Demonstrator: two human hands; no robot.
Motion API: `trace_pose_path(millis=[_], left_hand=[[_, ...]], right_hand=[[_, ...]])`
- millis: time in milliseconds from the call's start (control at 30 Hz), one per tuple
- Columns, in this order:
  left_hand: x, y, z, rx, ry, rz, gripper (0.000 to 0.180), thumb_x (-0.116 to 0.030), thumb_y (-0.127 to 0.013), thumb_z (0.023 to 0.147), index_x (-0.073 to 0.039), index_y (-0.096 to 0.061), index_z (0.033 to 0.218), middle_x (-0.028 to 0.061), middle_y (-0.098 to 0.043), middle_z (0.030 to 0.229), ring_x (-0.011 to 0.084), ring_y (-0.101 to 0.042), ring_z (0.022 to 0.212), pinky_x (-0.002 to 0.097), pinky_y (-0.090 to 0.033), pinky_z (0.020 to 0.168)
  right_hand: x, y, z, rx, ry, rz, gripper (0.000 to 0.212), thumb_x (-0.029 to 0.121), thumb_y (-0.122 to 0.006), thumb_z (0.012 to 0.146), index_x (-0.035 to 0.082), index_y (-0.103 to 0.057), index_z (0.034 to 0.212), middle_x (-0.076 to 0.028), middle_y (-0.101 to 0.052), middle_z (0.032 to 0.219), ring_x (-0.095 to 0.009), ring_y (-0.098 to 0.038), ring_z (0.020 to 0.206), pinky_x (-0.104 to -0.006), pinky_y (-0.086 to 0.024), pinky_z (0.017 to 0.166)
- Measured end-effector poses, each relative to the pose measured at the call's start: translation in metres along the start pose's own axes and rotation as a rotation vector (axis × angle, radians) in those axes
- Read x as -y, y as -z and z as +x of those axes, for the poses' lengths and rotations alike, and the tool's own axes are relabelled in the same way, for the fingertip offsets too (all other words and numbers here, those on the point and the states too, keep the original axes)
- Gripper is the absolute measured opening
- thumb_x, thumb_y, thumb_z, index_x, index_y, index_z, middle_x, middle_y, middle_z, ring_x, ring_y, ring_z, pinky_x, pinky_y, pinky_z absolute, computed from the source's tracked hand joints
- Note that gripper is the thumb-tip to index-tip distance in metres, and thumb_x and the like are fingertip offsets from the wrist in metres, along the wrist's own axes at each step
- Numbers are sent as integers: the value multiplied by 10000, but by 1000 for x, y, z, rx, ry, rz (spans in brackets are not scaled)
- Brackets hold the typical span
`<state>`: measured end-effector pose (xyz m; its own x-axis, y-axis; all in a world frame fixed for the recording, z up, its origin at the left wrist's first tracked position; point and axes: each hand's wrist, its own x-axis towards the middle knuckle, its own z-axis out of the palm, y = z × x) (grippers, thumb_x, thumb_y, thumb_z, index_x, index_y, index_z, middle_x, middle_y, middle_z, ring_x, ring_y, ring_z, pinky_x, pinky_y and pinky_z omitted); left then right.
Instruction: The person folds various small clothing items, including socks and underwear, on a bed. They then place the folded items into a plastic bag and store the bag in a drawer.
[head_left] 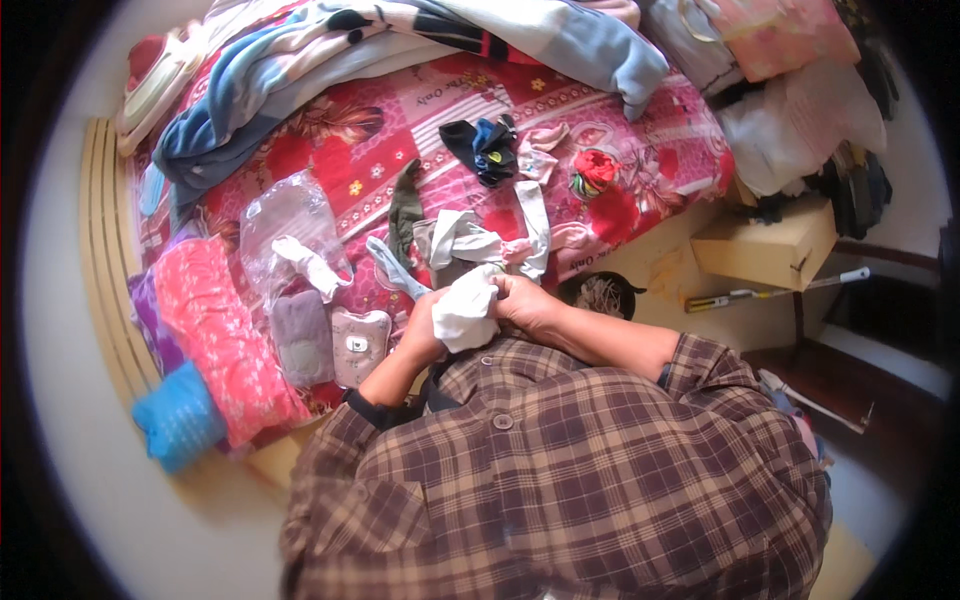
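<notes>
Close in front of my chest, a bunched white sock [467,310] is held between both hands. My left hand [424,325] grips its left side, and the fingers of my right hand [524,304] pinch its upper right edge. Just beyond lie loose pale grey socks [462,240], a light sock [534,225], a dark green sock [406,212] and a light blue sock [393,266]. Farther back are a dark bundle of socks [487,150], a pink sock [540,150] and a rolled red and green bundle [596,170].
On the red patterned bedspread [370,150], a clear plastic bag [285,225] has a white sock [308,268] on it. Two padded pouches [360,345] sit nearer, beside a pink floral roll [225,335] and a blue bundle [180,415]. A blanket [260,90] lies behind; a box [765,245] stands right.
</notes>
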<state>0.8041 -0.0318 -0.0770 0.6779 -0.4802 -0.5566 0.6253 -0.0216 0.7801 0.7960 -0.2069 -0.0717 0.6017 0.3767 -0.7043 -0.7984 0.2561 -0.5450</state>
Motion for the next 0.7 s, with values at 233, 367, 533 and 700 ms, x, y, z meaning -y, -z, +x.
trace_pose_path(millis=[233, 367, 533, 700], left_hand=[[2, -6, 14, 15, -7, -324, 134, -8, -555, 776, -14, -551, 911, 46, -593, 848, 94, -550, 749, 224, -447, 659], [-14, -21, 13, 134, 41, -280, 131, -37, -560, 782, 4, -538, 904, 34, -560, 804, 93, -517, 717, 229, -428, 641], [-22, -39, 20, 329, -241, 378, 303, -151, -635, 723, 47, -509, 914, 89, -533, 750, 108, -488, 678, 267, -418, 611], [-4, -20, 40, -210, -131, 364, 309, -153, -607, 710, 46, -515, 928, 115, -576, 783, 155, -545, 686, 290, -441, 631]], right_hand=[[-11, 37, 29, -293, 256, -450, 195, 13, -558, 707, -7, -527, 898, -118, -591, 854, -171, -553, 802, -289, -439, 708], [0, 50, 41, -409, 416, -999, 207, 159, -531, 761, 51, -454, 919, -190, -591, 794, -326, -578, 772, -391, -445, 670], [20, 60, 58, -588, 303, -1145, 160, 223, -494, 775, 88, -488, 861, -185, -589, 804, -355, -565, 784, -417, -429, 670], [13, 36, 55, -410, 393, -756, 231, 94, -621, 679, 36, -489, 860, -98, -567, 808, -196, -547, 763, -303, -436, 668]])
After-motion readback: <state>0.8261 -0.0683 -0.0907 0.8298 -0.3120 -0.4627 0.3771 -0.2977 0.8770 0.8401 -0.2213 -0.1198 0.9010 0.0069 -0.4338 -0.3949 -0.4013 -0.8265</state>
